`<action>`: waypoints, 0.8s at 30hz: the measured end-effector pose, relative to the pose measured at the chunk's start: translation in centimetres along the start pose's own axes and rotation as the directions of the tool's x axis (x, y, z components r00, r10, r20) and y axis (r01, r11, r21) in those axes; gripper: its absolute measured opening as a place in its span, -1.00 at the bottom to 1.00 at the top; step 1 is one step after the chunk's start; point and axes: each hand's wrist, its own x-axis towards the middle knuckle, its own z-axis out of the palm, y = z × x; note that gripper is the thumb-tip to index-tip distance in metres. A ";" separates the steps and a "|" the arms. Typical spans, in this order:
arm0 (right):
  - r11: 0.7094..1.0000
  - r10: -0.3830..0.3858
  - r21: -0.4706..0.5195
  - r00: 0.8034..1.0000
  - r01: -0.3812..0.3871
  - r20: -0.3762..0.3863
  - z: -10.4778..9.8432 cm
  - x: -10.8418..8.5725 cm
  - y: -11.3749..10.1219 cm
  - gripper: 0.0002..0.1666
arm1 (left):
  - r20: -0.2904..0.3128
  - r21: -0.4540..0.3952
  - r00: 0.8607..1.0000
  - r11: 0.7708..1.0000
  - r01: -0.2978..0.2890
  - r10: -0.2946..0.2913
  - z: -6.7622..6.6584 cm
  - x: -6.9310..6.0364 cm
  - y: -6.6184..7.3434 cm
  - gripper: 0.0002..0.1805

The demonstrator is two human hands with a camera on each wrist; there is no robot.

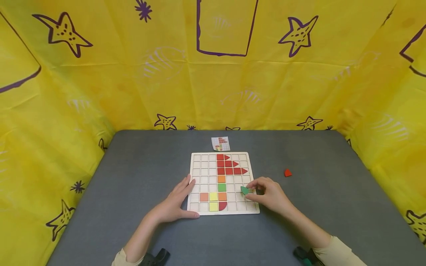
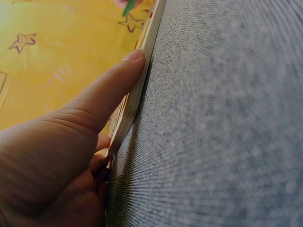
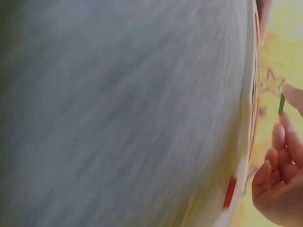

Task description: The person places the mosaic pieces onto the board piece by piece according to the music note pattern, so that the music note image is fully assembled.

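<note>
A pale wooden grid board (image 1: 203,167) lies on the table, with red, orange, yellow and green tiles in some of its squares. My left hand (image 1: 176,201) rests at its near left corner, thumb on the front edge and fingers spread along the left edge. In the left wrist view the thumb (image 2: 106,90) touches the board's rim (image 2: 137,90). Over the right part of the board, my right hand (image 1: 269,194) pinches a small green tile (image 1: 244,190) between thumb and fingers. The right wrist view shows this tile (image 3: 281,104) edge-on, above the board.
A small printed card (image 1: 220,143) with a coloured grid pattern lies behind the board. One loose red tile (image 1: 287,173) is on the grey table (image 1: 149,155) to the right. Yellow cloth (image 1: 206,88) with starfish drawings hangs behind and at both sides.
</note>
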 end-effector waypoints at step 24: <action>0.971 -0.221 -0.041 0.953 0.234 0.208 7.3 2.6 -5.8 -0.72 | 0.004 -0.012 1.000 1.000 -0.008 0.008 -0.1 0.1 0.2 0.22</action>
